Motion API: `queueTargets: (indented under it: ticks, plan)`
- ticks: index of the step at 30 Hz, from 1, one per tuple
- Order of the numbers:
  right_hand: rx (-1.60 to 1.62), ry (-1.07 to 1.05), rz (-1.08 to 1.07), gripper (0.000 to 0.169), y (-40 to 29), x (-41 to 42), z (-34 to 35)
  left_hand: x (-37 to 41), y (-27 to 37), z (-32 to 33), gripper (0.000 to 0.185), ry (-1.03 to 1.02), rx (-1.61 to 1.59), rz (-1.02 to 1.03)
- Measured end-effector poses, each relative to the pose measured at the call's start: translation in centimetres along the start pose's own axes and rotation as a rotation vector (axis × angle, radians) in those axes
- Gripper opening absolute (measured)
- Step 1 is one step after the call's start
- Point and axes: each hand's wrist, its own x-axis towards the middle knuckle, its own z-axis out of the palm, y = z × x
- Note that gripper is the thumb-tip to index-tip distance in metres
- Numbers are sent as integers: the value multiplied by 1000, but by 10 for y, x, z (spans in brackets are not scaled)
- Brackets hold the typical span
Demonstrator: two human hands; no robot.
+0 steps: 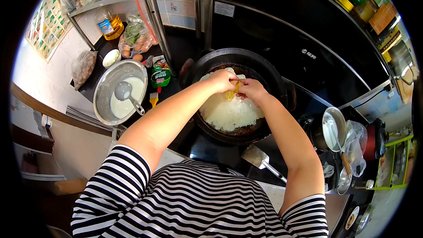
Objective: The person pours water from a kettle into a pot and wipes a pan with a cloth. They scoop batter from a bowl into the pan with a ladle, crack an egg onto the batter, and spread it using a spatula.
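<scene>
Over a dark round pan (231,54), my left hand (220,80) and my right hand (252,90) meet with fingertips together. Between them they grip an egg (234,82) whose shell is mostly covered by my fingers. Yellow raw egg (231,95) hangs below the fingers. Under it, a pale, thin pancake (228,115) with a lacy, uneven edge spreads across the pan. My wrists hide part of its sides.
Left of the pan stand a metal basin (99,105) of white batter with a ladle (123,91), a yellow-handled brush (154,99), a green sauce pouch (161,76) and a loose egg (137,57). A metal spatula (256,156) lies in front; a saucepan (334,129) stands right.
</scene>
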Motion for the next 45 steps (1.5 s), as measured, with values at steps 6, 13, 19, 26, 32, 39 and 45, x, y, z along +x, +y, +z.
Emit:
queueTargets:
  ticks: [6, 13, 19, 26, 32, 39, 45]
  plan:
    - [-278, 92, -54, 37, 2, 3, 0, 4, -7, 7, 40, 50, 51, 29]
    - [-922, 281, -201, 38, -15, -14, 1, -9, 7, -11, 38, 111, 279, 52]
    - [-1254, 482, -641, 18, -36, -41, 3, -32, 31, -38, 38, 357, 320, 179]
    - [-1189, 521, -586, 19, -18, -52, -3, -58, 61, -54, 35, 371, 149, 244]
    - [364, 337, -468, 42, -22, -82, 32, -78, 55, -28, 38, 325, -661, 352]
    - [595, 381, -663, 39, -8, -140, 79, -120, 60, 7, 41, 190, -668, 369]
    - [784, 394, -604, 39, 46, -172, 122, -150, 49, 28, 38, 32, -160, 563]
